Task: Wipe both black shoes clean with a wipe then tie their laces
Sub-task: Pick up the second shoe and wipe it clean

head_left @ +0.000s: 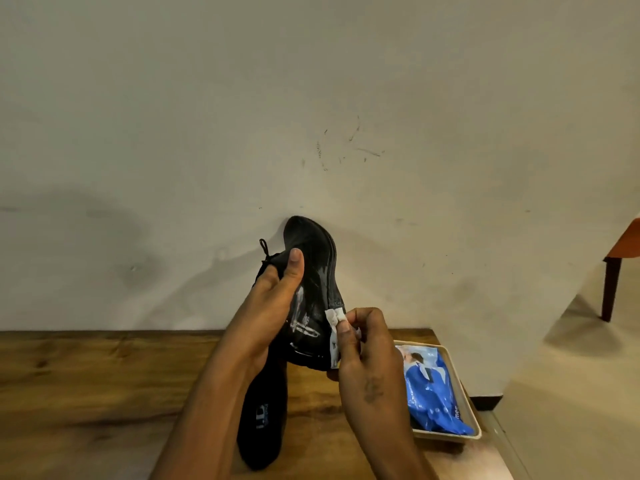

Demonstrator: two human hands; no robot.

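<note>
Holding the black shoe (pixel 313 251) up, your left grip (pixel 273 306) clamped round its upper; your right grip (pixel 367 355), just right of it, pinched the white wipe (pixel 334 318) against its sole.

Both forearms are being raised from the lower edge of the view, the left forearm (pixel 214 410) being angled up and to the right, the right forearm (pixel 391 445) being held steeper. The left hand (pixel 273 306) is being held higher, its thumb (pixel 296 263) being stretched upward along the side of the shoe (pixel 311 244) while its fingers are being curled round the far side. The right hand (pixel 372 362) is being held just beside it and lower, its back being turned toward the camera, a wipe (pixel 333 317) being pinched in its curled fingertips (pixel 344 327).
</note>
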